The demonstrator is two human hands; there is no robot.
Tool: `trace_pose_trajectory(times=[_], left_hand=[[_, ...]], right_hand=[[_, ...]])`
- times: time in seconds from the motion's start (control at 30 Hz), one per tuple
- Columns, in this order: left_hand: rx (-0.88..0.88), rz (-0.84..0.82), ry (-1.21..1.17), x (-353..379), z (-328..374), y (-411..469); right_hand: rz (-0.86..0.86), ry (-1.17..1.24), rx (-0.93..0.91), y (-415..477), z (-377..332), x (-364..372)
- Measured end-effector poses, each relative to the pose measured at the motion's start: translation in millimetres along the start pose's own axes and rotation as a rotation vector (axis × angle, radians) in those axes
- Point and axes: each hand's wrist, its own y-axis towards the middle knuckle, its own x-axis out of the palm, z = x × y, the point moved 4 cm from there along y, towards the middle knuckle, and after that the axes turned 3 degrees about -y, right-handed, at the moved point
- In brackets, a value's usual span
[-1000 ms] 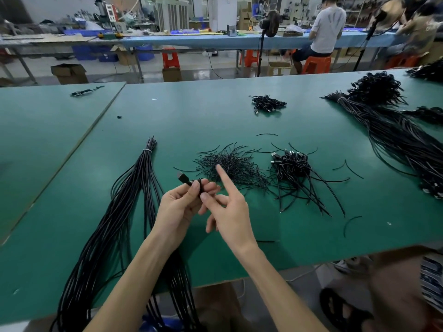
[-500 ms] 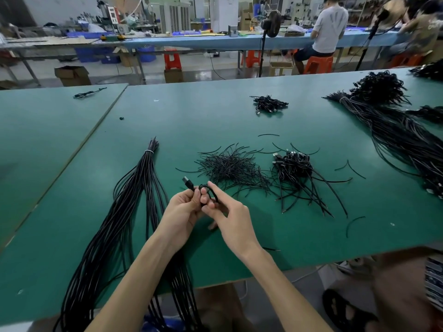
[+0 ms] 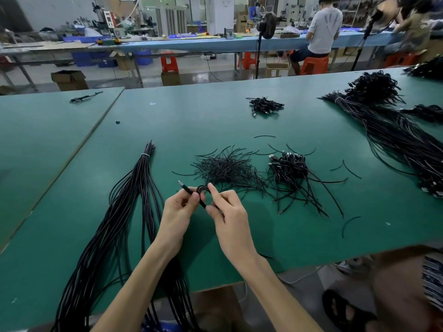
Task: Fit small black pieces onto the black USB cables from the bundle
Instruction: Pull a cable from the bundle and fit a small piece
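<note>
My left hand [image 3: 177, 212] pinches a black USB cable [image 3: 189, 190] near its plug, which sticks out up and to the left. The cable curls into a small loop between my hands. My right hand [image 3: 227, 212] pinches that loop from the right, index finger stretched over its top. A long tied bundle of black cables [image 3: 119, 224] lies to the left and runs off the table's near edge. Just beyond my hands lies a heap of thin black pieces [image 3: 225, 168].
A pile of short cables with plugs [image 3: 292, 173] lies right of the heap, a small pile [image 3: 263, 105] farther back, big bundles [image 3: 395, 130] at the far right. Loose thin pieces are scattered on the green table [image 3: 203, 121]. People sit at a far bench.
My right index finger, raised a second ago, has come down onto the cable. The cable is now curled into a loop held between both hands. The hands stayed in place.
</note>
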Motion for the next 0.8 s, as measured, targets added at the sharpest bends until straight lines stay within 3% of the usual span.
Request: trace_pose_trajectory(times=[0.3, 0.53, 0.8], left_hand=[[-0.059, -0.138, -0.148, 0.1, 1.1, 1.7], [-0.053, -0.040, -0.151, -3.9, -2.9, 0.8], [-0.056, -0.006, -0.101, -1.3, 3.2, -2.5]], right_hand=[[-0.109, 0.018, 0.045, -0.8, 4.2, 2.1], [-0.139, 0.095, 0.073, -0.2, 6.8, 0.7], [-0.198, 0.005, 0.116, -1.5, 12.1, 9.3]])
